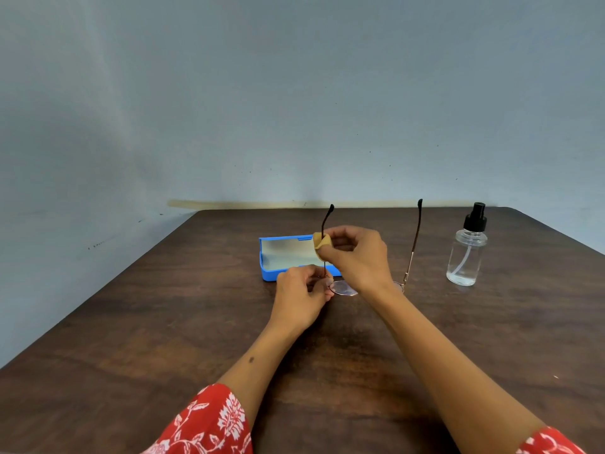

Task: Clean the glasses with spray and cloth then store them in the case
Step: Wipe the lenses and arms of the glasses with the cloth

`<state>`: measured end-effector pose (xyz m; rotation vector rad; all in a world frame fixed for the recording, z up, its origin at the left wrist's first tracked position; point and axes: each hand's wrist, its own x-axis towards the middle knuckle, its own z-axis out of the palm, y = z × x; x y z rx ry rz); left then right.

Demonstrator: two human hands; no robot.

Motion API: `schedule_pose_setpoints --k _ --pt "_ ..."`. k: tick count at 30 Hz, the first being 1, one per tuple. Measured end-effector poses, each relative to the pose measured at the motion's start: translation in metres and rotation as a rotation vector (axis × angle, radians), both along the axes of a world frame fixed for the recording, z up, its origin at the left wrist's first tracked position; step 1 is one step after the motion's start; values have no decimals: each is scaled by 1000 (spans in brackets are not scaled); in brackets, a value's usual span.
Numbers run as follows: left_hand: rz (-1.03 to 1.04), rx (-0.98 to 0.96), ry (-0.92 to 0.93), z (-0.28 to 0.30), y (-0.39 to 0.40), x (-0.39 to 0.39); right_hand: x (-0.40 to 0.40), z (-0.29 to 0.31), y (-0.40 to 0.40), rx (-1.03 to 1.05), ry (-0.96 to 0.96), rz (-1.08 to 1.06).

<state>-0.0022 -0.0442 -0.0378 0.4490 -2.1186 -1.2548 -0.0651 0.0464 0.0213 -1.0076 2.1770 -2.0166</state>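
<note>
Thin metal-framed glasses (343, 287) stand lens-down above the brown table (163, 322), both dark-tipped arms pointing up. My left hand (302, 294) pinches the frame at the left hinge. My right hand (355, 255) pinches a small tan cloth (320, 244) around the left arm of the glasses. My right wrist hides most of the right lens. Just behind my hands lies the blue case (288, 257), open, with a pale lining. A clear spray bottle (466, 247) with a black pump top stands at the right.
The table's back edge meets a pale blue wall (294, 109). The table's left edge runs diagonally toward me. Red patterned sleeves show at the bottom of the view.
</note>
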Motion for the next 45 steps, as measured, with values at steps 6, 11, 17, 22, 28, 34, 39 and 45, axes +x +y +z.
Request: schedule_pose_setpoints --k 6,11,17,22,28,34,39,45 --pt "7 11 -9 0 0 0 -3 12 -1 -100 -14 2" --pt "3 16 8 -1 0 0 -1 7 -2 -95 -20 -7" --pt "9 14 6 -2 0 0 -3 10 0 -51 -8 11" --pt "5 -9 -4 -1 -1 0 -3 18 -3 -124 37 -28" --pt "5 -6 11 -2 -1 0 1 -2 -2 27 66 -32" --pt "-2 -45 2 -4 -2 -1 -1 15 -5 -113 74 -28" --pt "5 -47 -8 -2 -1 0 2 -3 -4 7 68 -37" --pt "-2 -55 3 -4 -2 -1 -1 15 -7 -160 114 -64"
